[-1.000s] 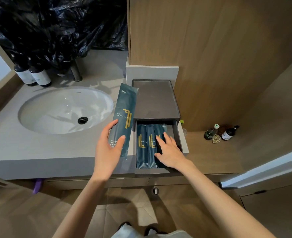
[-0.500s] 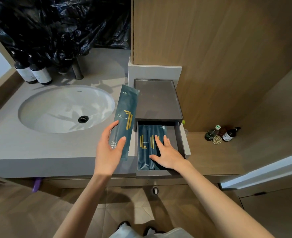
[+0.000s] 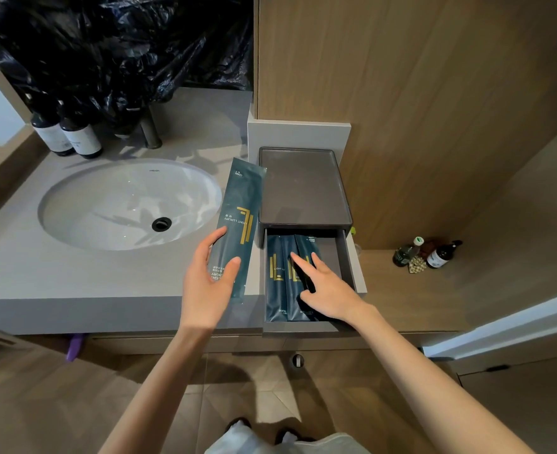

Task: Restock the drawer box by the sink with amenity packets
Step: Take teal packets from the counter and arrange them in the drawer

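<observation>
A dark grey drawer box (image 3: 303,185) stands on the counter right of the sink, with its drawer (image 3: 347,267) pulled out toward me. Three dark teal amenity packets (image 3: 275,276) with gold marks lie lengthwise along the drawer's left side; bare floor shows along its right side. My right hand (image 3: 331,291) reaches into the drawer, with its straight index and middle fingers lying on the rightmost packets. My left hand (image 3: 205,290) grips the lower end of another teal packet (image 3: 241,204) and holds it upright above the counter edge, just left of the box.
A white oval sink (image 3: 107,204) is set into the grey counter, with a dark faucet (image 3: 151,129) and two dark bottles (image 3: 71,136) behind it. A black plastic bag (image 3: 123,44) hangs above. Small bottles (image 3: 434,255) stand on the wooden ledge at right.
My right hand has slid a little left and back across the packets in the drawer, and its fingers have spread apart. The left hand still holds its packet in about the same place.
</observation>
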The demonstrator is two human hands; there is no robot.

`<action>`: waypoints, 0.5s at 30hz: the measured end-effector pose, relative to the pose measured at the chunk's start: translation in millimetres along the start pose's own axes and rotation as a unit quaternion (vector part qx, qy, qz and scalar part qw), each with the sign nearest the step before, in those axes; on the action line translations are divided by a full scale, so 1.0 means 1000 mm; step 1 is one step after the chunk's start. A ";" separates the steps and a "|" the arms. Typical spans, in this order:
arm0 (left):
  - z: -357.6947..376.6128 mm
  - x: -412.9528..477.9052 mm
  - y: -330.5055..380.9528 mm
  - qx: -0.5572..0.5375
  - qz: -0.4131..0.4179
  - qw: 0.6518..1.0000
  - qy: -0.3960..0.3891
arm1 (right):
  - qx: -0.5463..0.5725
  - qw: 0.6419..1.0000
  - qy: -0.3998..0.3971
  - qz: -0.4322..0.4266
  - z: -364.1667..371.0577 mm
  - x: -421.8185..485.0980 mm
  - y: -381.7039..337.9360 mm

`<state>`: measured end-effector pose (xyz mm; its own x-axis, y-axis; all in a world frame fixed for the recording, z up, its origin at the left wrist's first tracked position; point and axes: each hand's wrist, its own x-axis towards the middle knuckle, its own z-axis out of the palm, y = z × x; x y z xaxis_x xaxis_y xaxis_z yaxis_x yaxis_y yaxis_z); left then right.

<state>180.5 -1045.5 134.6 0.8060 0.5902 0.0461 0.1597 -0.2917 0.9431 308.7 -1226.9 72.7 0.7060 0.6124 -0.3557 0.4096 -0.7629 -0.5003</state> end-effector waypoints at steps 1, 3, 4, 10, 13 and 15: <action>0.000 0.000 0.000 0.002 0.000 1.000 0.001 | -0.014 1.000 -0.009 -0.002 -0.001 -0.001 0.003; 0.000 -0.001 0.000 0.004 0.002 1.000 0.004 | -0.044 0.998 -0.051 0.008 -0.003 -0.002 0.007; 0.000 -0.001 0.000 0.003 0.000 1.000 0.004 | -0.056 0.996 -0.072 0.015 -0.005 -0.002 0.009; 0.000 -0.004 0.001 0.001 -0.002 1.000 0.001 | -0.102 0.988 -0.105 0.051 -0.009 0.005 -0.001; 0.000 -0.005 0.001 -0.006 -0.007 1.000 0.003 | -0.108 0.988 -0.100 0.051 -0.011 0.008 -0.002; -0.001 -0.005 0.001 -0.006 -0.008 1.000 0.004 | -0.103 0.989 -0.095 0.049 -0.011 0.009 0.000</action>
<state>176.4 -1048.2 136.0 0.7989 0.6004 0.0344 0.1645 -0.2732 0.9478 321.3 -1224.1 77.8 0.6350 0.5463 -0.5462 0.4673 -0.8347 -0.2915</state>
